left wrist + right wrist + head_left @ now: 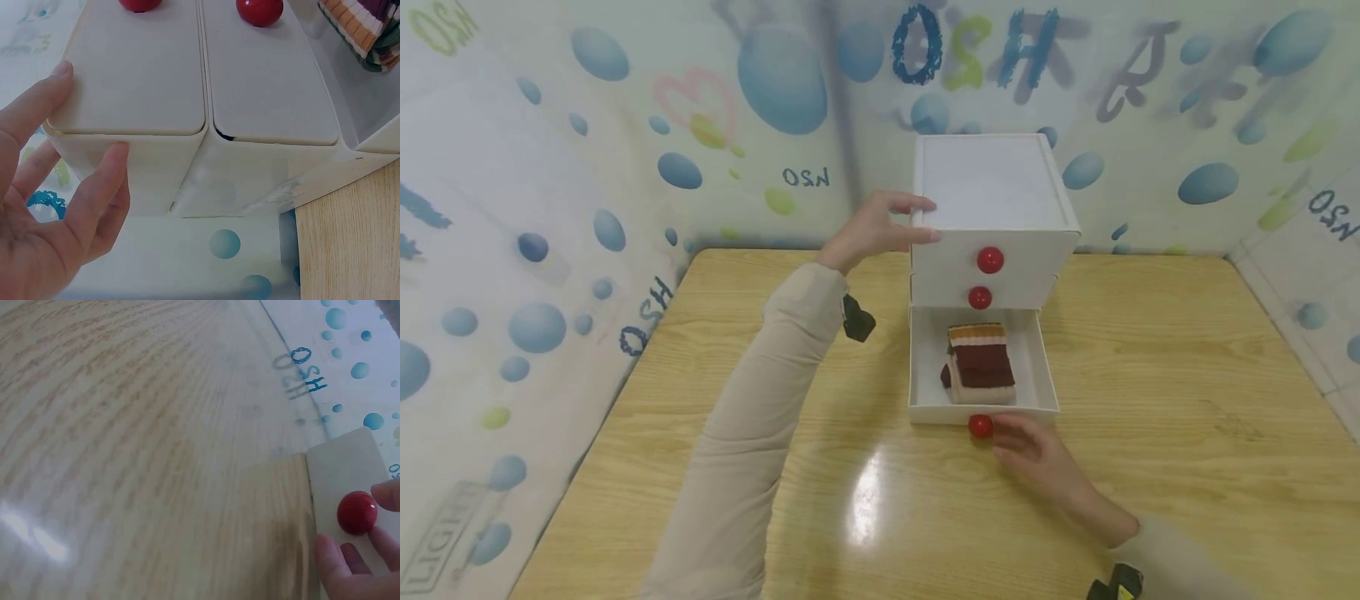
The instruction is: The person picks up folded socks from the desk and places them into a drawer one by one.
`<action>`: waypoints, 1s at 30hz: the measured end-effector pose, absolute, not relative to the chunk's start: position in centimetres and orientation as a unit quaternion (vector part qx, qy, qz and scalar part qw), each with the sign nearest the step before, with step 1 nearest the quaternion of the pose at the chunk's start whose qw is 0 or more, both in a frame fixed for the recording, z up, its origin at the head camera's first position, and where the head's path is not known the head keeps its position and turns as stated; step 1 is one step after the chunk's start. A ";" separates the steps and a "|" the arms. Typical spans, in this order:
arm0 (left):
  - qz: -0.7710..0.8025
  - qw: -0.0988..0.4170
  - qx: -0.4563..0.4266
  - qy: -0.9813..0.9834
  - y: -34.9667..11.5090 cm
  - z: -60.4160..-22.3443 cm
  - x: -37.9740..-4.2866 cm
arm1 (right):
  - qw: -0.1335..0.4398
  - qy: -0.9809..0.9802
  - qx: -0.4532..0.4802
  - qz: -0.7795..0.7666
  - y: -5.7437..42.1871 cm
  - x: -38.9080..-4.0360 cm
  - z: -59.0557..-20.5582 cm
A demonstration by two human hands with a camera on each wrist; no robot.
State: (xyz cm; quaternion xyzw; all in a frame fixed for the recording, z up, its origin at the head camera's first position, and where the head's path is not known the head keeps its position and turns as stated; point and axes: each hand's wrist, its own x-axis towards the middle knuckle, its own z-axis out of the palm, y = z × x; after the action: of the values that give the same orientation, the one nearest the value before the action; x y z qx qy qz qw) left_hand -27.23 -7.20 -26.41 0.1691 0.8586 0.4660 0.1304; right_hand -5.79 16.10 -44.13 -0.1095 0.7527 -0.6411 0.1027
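A white drawer cabinet [996, 183] with red round knobs stands on the table. Its lowest drawer [1048, 383] is pulled out, showing a folded striped ribbed-knit item [985, 367] in brown, cream and orange. My left hand [880, 221] grips the cabinet's upper left front corner, thumb and fingers spread across the edge. In the left wrist view, fingertips [62, 72] touch the front and side of the top compartment. Beside the bottom drawer's red knob [357, 513], my right hand [1048, 467] has thumb and fingers apart at its right side; the knob stays visible between them.
Both upper drawers, with red knobs [990, 260], are closed. The wooden table [1157, 375] extends to both sides and in front. A printed wall [850, 150] with blue dots and letters stands close behind the cabinet.
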 end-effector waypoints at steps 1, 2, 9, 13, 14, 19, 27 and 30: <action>0.466 0.131 0.169 0.859 -7.2 -26.4 -27.2 | 0.100 0.752 -0.110 -0.642 16.1 -5.8 -44.3; 0.466 0.132 0.168 0.859 -7.1 -26.4 -27.2 | 0.099 0.751 -0.111 -0.644 16.0 -5.8 -44.5; 0.464 0.129 0.168 0.860 -7.2 -26.4 -27.3 | 0.093 0.741 -0.083 -0.660 15.6 -6.0 -45.1; 0.462 0.128 0.173 0.861 -7.2 -26.5 -27.3 | 0.080 0.734 -0.037 -0.673 15.0 -5.9 -45.2; 0.460 0.128 0.173 0.861 -7.2 -26.5 -27.3 | 0.073 0.732 -0.026 -0.677 14.8 -5.9 -45.3; 0.455 0.126 0.173 0.864 -7.2 -26.5 -27.3 | 0.038 0.729 0.005 -0.683 14.2 -5.9 -45.7; 0.451 0.125 0.172 0.867 -7.1 -26.6 -27.4 | 0.018 0.728 0.040 -0.684 13.8 -6.1 -46.0; 0.452 0.126 0.168 0.867 -7.1 -26.6 -27.4 | 0.017 0.731 0.050 -0.680 13.7 -6.1 -46.1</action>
State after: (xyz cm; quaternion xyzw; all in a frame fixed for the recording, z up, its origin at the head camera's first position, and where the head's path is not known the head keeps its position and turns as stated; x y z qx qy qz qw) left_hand -27.40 -7.12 -26.58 0.1679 0.8671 0.4516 0.1264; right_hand -6.11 13.69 -46.08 0.0498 0.7314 -0.6799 0.0165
